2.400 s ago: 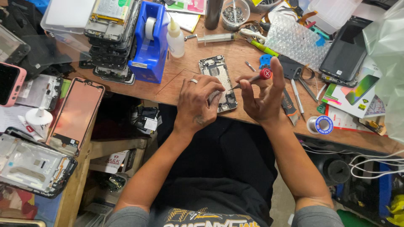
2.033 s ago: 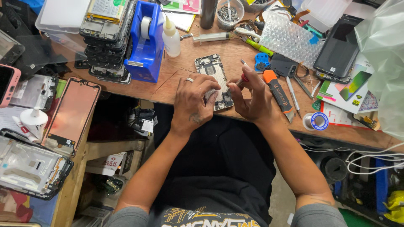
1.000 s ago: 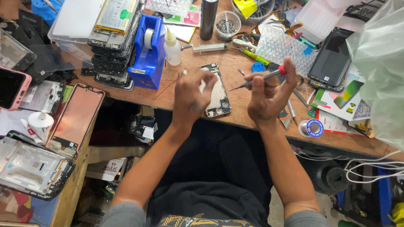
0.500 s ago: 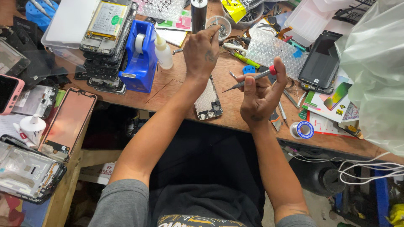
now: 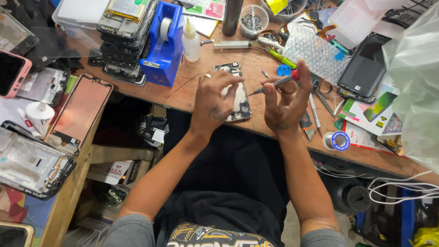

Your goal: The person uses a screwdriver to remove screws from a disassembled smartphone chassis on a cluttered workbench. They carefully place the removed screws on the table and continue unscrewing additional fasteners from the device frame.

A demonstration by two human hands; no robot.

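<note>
An opened phone (image 5: pixel 238 93) with its back off lies on the wooden bench (image 5: pixel 274 132) in front of me. My left hand (image 5: pixel 214 103) hovers over the phone's left side, thumb and forefinger pinched together as if on something tiny; what they pinch is too small to see. My right hand (image 5: pixel 286 103) holds a small screwdriver (image 5: pixel 274 84) with a red cap, its tip pointing left toward the left fingertips, just above the phone.
A blue tape dispenser (image 5: pixel 164 45), a stack of phone frames (image 5: pixel 125 36), a glue bottle (image 5: pixel 190 41), a syringe (image 5: pixel 231 44) and a cup of screws (image 5: pixel 253 20) stand behind. Bubble wrap (image 5: pixel 313 48), a dark phone (image 5: pixel 366 66), tweezers and a solder reel (image 5: pixel 337 140) lie right. Screens (image 5: pixel 77 112) lie left.
My left hand came back from the far cup of screws to the phone, fingers pinched. My right hand kept the screwdriver and stayed near the phone.
</note>
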